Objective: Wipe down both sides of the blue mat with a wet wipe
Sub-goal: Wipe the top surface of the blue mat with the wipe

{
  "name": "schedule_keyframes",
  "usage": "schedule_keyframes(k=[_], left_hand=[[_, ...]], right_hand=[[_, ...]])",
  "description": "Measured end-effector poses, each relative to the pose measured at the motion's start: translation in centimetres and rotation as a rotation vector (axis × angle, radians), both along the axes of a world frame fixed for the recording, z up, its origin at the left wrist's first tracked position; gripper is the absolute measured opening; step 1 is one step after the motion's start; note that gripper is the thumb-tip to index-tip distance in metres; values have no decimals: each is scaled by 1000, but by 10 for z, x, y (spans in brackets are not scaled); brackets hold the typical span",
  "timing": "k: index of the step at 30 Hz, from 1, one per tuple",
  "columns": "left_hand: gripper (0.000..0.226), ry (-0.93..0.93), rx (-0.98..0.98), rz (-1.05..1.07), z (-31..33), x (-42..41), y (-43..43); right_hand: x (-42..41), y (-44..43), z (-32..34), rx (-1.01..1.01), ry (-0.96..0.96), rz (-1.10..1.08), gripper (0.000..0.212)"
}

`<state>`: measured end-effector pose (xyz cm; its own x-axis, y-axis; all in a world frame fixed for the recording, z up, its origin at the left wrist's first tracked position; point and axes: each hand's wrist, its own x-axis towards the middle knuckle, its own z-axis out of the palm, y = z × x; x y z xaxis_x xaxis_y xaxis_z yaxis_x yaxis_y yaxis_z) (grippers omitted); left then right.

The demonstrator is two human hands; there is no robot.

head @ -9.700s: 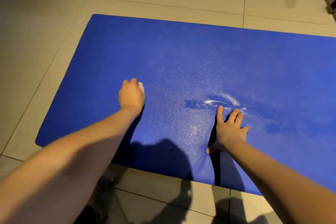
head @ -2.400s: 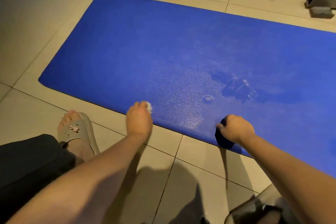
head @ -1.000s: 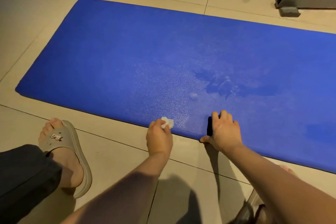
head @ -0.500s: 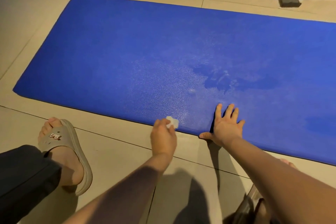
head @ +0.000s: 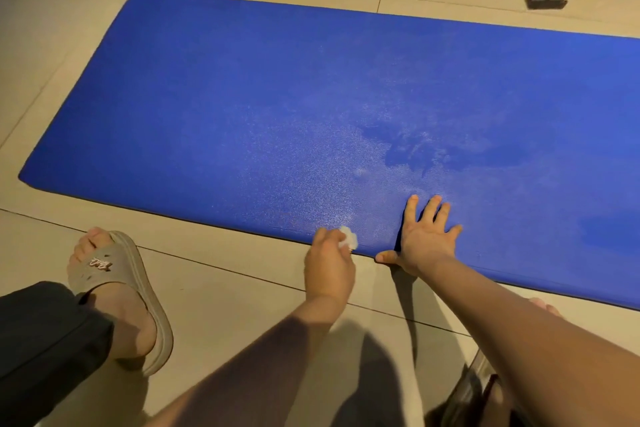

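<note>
Currently: blue mat (head: 277,97) flat on tiled floor (head: 225,288); left hand (head: 329,267) pinching wet wipe (head: 348,241) at near edge; right hand (head: 424,239) spread, pressing mat. Advised: overlapping strokes along edge, mat kept pinned

A long rectangular blue foam mat (head: 277,97) lies flat on the beige tiled floor (head: 225,288). Its textured top shows a pale damp sheen and darker smears near the middle. A small crumpled white wet wipe (head: 348,241) touches the mat's near edge, pinched in the left hand (head: 329,263).
</note>
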<state>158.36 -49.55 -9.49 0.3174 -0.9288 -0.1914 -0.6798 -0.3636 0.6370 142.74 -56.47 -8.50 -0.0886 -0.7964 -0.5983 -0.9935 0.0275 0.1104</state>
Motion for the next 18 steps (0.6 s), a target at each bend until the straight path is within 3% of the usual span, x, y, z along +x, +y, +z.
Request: schedule_keyframes(k=[4,11,18], left_hand=[[14,-55,-14,-224,-1,16,-11],[7,-131,-44,109,-4,66,-20],[13,-78,-74,-245,-6,-8,-5]], right_hand=[[-2,0,0,6,-8,11,143],[-1,-1,-1,14,-11,17,143],[-4,0,0,5,-18,25,143]])
